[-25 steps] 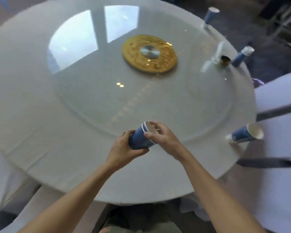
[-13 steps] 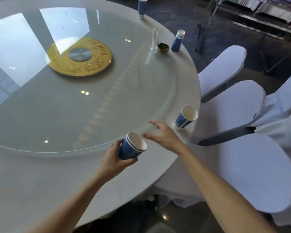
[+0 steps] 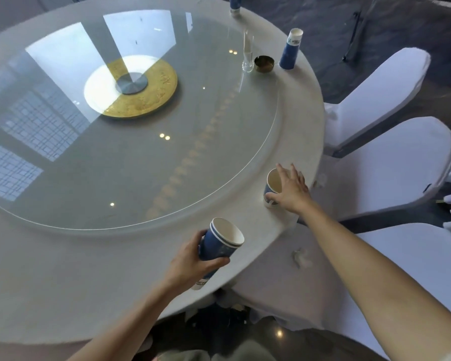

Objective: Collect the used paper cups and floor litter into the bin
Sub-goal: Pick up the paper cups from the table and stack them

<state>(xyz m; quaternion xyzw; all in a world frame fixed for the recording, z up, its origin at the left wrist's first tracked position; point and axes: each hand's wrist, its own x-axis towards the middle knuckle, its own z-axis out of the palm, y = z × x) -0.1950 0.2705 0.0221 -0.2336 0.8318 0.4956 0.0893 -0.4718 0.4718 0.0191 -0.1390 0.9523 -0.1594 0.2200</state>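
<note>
Up close at the round table, w/ its white cloth and big glass turntable: a person's left hand is wrapped around a stack of blue paper cups, two white rims showing, mouths tilted up and toward the table's right edge, the stack held just above the cloth at the table's near rim. Right hand is at a single blue cup standing upright on the cloth at the table's right edge; thumb sits on the cup's near side, fingers spread wide over and behind its rim. Can't tell whether that grip has closed. Cup's inside looks empty, pale.

Farther round the same right edge, twd the table's far side: another blue cup turned upside down, next to a small brass-coloured dish and a clear glass holder. One more blue cup at the table's far rim, partly cut off by the frame. Gold disc marks the table's centre, under the glass. White-covered chairs ring the table's right side. A crumpled bit of white litter lies on the chair seat just off the table's near-right edge.
</note>
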